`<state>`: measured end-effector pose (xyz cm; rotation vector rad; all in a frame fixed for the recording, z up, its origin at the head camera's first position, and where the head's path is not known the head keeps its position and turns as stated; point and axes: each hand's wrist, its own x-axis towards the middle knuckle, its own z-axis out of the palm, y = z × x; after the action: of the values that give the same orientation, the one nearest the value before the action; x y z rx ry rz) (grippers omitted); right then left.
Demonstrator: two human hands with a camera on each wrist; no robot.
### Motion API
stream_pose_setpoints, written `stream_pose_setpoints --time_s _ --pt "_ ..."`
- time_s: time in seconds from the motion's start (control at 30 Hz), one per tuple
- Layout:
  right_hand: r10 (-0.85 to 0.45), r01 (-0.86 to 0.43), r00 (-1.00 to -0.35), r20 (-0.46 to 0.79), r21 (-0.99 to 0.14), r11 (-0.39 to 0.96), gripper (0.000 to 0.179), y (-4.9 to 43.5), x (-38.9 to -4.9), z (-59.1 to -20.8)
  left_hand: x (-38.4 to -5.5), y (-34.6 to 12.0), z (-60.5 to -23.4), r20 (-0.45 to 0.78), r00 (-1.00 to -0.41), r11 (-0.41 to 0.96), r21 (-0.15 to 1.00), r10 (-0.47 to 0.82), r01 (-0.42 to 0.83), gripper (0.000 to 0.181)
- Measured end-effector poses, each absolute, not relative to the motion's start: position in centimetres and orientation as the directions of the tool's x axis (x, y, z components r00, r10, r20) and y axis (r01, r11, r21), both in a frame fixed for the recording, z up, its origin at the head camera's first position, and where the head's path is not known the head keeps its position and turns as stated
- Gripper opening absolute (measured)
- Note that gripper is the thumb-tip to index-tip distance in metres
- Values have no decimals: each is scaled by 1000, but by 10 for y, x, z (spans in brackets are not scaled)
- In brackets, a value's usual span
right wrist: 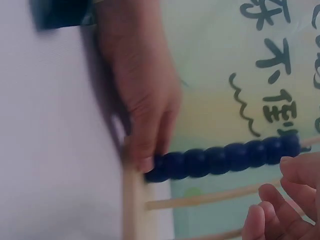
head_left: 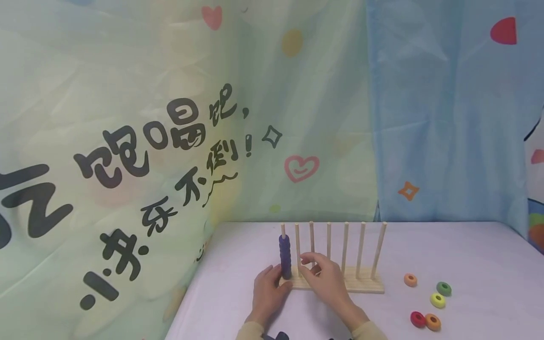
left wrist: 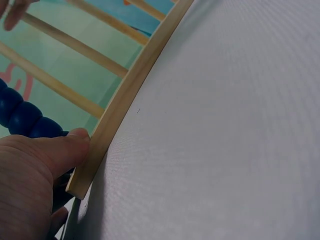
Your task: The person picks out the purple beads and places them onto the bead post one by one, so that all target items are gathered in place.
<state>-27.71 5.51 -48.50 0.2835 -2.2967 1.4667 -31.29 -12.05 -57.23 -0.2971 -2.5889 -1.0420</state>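
A wooden peg stand (head_left: 367, 285) with several upright pegs stands on the table. Its leftmost peg carries a stack of dark blue rings (head_left: 285, 257), with the peg tip showing above. My left hand (head_left: 267, 290) grips the left end of the base, beside the foot of that stack; in the left wrist view the thumb (left wrist: 75, 145) presses on the base's edge. My right hand (head_left: 329, 279) is raised in front of the second and third pegs. Its fingers (right wrist: 302, 172) are loosely bent near the top of the blue stack, and nothing shows between them.
Loose rings lie on the table right of the stand: a pale orange ring (head_left: 410, 280), a green ring (head_left: 444, 289), a yellow ring (head_left: 437, 300), a red ring (head_left: 418, 319) and an orange ring (head_left: 433, 322). A printed curtain (head_left: 297, 118) hangs behind the table.
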Motion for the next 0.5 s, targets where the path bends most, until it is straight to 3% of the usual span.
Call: stream_pose_setpoints --time_s 0.5 --pt "112 -245 -934 338 -838 488 22 87 -269 -524 -313 -118 -572 401 -912 724 606 82 331 44"
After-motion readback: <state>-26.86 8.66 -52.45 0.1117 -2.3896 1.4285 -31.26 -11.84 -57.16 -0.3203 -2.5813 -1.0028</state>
